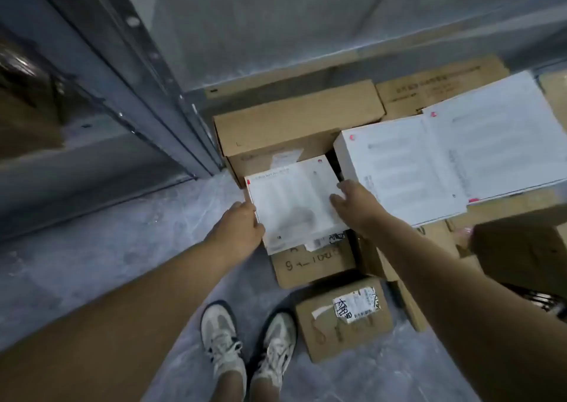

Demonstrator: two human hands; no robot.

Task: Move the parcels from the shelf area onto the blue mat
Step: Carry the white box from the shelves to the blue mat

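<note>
The left hand (237, 230) and right hand (357, 208) grip opposite edges of the small white box (294, 202); fingers (337, 200) curl round it. Brown cartons (310, 263) lie directly beneath.

White parcel (294, 202); brown cartons (299, 119); grey floor (122, 248).

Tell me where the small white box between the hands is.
Head view, centre: the small white box is over a handwritten cardboard carton, held between the left hand and right hand, left of a larger white box.
</note>
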